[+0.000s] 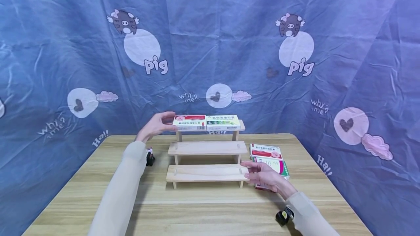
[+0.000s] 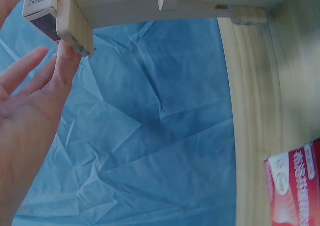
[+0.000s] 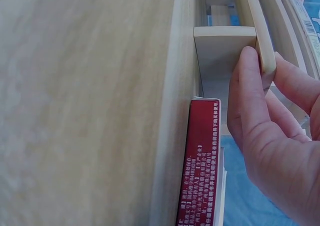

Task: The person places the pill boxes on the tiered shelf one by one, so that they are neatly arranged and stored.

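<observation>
A three-step wooden stand (image 1: pixel 206 171) occupies the middle of the table. On its top step, a red-and-white medicine box (image 1: pixel 189 122) lies beside a white-and-green medicine box (image 1: pixel 223 119). My left hand (image 1: pixel 159 122) holds the red-and-white box by its left end, thumb in front and fingers behind; in the left wrist view a fingertip (image 2: pixel 66 60) also meets the end of the wooden board. With my right hand (image 1: pixel 264 176) I pinch the right end of the lowest step, fingers (image 3: pixel 250 80) under the board and thumb side above.
To the right of the stand lie several medicine boxes, including a red-and-white one (image 1: pixel 266 152) and a green-and-magenta one (image 1: pixel 279 166), partly behind my right hand. A red box (image 2: pixel 295 186) lies on the table (image 1: pixel 183 214) at the left. A blue curtain (image 1: pixel 210 54) hangs behind.
</observation>
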The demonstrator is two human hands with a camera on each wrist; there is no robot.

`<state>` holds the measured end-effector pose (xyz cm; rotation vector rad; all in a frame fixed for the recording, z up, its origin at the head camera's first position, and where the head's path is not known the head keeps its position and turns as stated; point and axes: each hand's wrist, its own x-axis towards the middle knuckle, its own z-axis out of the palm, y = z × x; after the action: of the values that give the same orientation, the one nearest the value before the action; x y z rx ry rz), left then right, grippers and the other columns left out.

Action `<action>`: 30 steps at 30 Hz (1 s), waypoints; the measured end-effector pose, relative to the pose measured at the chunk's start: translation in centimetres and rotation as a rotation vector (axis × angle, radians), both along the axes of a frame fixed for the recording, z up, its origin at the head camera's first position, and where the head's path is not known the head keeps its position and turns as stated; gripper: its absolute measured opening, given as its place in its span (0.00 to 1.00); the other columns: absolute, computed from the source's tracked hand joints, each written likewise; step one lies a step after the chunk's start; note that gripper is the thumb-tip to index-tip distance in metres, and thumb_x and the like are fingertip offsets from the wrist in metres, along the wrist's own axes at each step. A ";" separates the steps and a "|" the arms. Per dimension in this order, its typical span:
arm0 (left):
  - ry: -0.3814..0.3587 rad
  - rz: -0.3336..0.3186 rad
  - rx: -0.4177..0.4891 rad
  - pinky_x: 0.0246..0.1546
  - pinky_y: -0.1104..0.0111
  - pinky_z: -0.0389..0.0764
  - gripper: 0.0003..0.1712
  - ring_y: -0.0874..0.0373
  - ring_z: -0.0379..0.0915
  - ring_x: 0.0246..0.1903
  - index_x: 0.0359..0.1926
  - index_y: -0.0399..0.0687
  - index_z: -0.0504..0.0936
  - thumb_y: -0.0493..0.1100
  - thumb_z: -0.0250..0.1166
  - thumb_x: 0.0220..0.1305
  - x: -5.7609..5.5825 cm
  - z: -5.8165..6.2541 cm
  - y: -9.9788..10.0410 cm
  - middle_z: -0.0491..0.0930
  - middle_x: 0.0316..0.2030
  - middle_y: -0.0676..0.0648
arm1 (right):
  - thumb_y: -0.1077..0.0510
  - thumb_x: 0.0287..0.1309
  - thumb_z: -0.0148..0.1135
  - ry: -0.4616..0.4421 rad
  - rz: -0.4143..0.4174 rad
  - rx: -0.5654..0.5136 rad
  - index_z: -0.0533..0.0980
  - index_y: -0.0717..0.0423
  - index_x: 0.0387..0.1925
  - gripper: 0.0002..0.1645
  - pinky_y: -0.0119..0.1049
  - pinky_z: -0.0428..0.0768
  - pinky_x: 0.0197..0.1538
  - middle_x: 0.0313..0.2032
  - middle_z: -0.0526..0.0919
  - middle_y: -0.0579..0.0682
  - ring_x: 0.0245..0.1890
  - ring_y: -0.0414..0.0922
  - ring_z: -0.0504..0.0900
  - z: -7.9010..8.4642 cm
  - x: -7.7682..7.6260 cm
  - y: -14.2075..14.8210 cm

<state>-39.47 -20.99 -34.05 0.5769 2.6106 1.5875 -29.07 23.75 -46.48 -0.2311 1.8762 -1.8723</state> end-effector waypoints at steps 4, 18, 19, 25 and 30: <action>0.010 0.066 0.030 0.65 0.48 0.71 0.42 0.41 0.67 0.65 0.68 0.37 0.67 0.48 0.73 0.56 0.1 -0.3 -0.2 0.71 0.65 0.36 | 0.67 0.62 0.59 -0.002 0.010 -0.013 0.61 0.64 0.71 0.36 0.44 0.83 0.54 0.52 0.75 0.57 0.47 0.46 0.83 -0.2 0.0 0.0; 0.055 0.198 0.114 0.42 0.62 0.85 0.23 0.57 0.82 0.38 0.56 0.36 0.78 0.46 0.65 0.66 1.1 -0.8 -1.3 0.81 0.50 0.34 | 0.68 0.62 0.58 0.009 0.030 -0.038 0.59 0.66 0.71 0.36 0.43 0.83 0.54 0.50 0.74 0.57 0.46 0.47 0.83 -0.4 -0.2 0.1; 0.043 0.195 0.114 0.43 0.60 0.85 0.23 0.58 0.82 0.38 0.56 0.37 0.78 0.46 0.65 0.66 1.3 -1.0 -1.4 0.81 0.51 0.34 | 0.68 0.62 0.58 0.014 0.032 -0.038 0.59 0.66 0.70 0.36 0.43 0.83 0.54 0.50 0.74 0.56 0.46 0.47 0.83 -0.4 -0.2 0.1; 0.003 0.169 0.092 0.48 0.54 0.84 0.24 0.57 0.81 0.40 0.56 0.37 0.78 0.49 0.65 0.66 2.0 -1.8 -2.5 0.79 0.53 0.31 | 0.69 0.62 0.58 0.023 0.040 -0.040 0.58 0.68 0.71 0.37 0.42 0.84 0.53 0.49 0.76 0.56 0.46 0.47 0.83 -0.4 -0.2 0.1; -0.003 0.171 0.087 0.47 0.56 0.85 0.25 0.58 0.82 0.39 0.55 0.36 0.78 0.49 0.65 0.65 2.6 -2.5 -3.5 0.82 0.48 0.34 | 0.69 0.63 0.58 0.011 0.029 -0.037 0.59 0.67 0.71 0.36 0.43 0.83 0.54 0.50 0.75 0.57 0.46 0.47 0.83 -0.3 -0.2 0.0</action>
<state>-36.87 -24.54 -36.56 0.3625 2.6630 1.7552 -29.25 23.78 -46.82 -0.2795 1.8369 -1.8908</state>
